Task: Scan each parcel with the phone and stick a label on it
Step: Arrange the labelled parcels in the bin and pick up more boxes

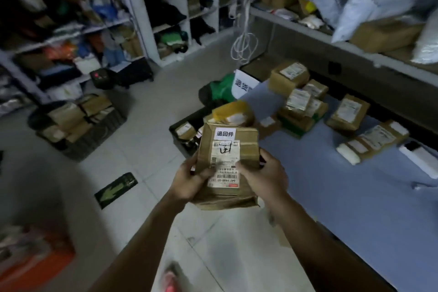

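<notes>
Two hands [189, 180] [263, 175], one held parcel [247, 149], two labels [224, 134] [225, 161] on it, two floor crates [94, 142] [176, 131]

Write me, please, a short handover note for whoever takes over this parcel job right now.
Left hand and right hand: both grip the brown parcel by its sides, above the floor beside the blue table.
Done: this parcel carries a white sticker above its shipping label; whether it was scanned cannot be told.
Left: a pile of parcels lies on the table; any stickers on them are too blurred to tell.
Phone: I cannot make it out.
</notes>
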